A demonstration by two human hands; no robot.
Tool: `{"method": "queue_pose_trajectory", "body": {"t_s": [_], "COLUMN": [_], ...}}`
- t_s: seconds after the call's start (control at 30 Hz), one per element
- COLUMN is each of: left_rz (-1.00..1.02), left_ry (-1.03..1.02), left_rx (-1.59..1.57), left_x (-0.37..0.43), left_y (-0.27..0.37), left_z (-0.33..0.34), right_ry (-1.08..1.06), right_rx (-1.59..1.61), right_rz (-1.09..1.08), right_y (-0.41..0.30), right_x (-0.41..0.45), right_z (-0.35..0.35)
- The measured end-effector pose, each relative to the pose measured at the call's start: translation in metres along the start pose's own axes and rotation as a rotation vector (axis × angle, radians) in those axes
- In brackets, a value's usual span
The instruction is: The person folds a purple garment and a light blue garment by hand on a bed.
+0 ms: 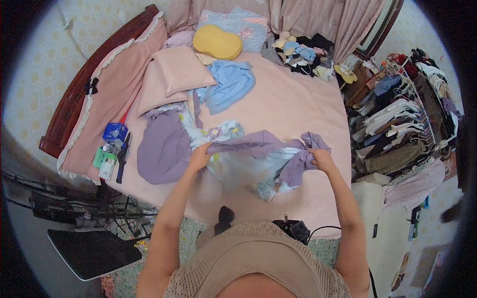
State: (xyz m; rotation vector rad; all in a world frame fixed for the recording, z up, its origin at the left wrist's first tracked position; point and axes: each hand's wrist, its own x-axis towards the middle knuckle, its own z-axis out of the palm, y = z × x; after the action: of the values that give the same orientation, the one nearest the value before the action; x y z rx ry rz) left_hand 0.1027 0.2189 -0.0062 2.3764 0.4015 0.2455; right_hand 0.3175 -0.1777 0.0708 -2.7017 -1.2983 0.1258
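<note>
My left hand [201,156] grips one edge of a purple cloth with a pale blue floral side [246,160], while my right hand [320,158] grips a bunched part of it further right. The cloth is stretched between my hands above the pink bedsheet [294,100], and its lower part hangs down towards me, partly blurred. Left of it lies a rounded purple piece of bedding [163,149]; whether the two are joined is unclear. Beyond my hands a light blue garment [233,80] lies crumpled beside two pink pillows [182,70].
At the bed's far side are a yellow contoured cushion [217,42], a floral pillow [249,29] and a heap of small clothes [305,54]. A blue tissue box [114,131] and bottles stand at the left edge. Hanging clothes [395,119] crowd the right side.
</note>
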Motion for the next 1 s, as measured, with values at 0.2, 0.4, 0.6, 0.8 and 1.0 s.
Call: {"method": "queue_pose_trajectory", "body": {"t_s": [0.2,0.4,0.6,0.8,1.0], "left_rz": [-0.229,-0.172,-0.406,-0.349,-0.328], "left_ry": [-0.345,-0.334,0.042,0.057,-0.061], "left_rx": [-0.01,-0.397,-0.695,-0.731,-1.013], "left_x": [-0.003,0.015,0.046,0.038,0.029], "left_y": [0.002,0.099,0.072,0.089,0.117], "left_z": [-0.009,-0.044,0.021,0.052,0.003], "right_ry": [-0.242,-0.152,-0.208,-0.16,-0.071], "right_rx": [0.069,0.748,1.491,1.52,1.296], "right_rz": [0.155,0.549,0.77,0.535,0.141], "right_y": [-0.032,-0.031,-0.102,-0.162,-0.206], "right_x": [0.013,0.035,0.051,0.069,0.091], "right_z": [-0.006,-0.036,-0.041,0.021,0.048]}}
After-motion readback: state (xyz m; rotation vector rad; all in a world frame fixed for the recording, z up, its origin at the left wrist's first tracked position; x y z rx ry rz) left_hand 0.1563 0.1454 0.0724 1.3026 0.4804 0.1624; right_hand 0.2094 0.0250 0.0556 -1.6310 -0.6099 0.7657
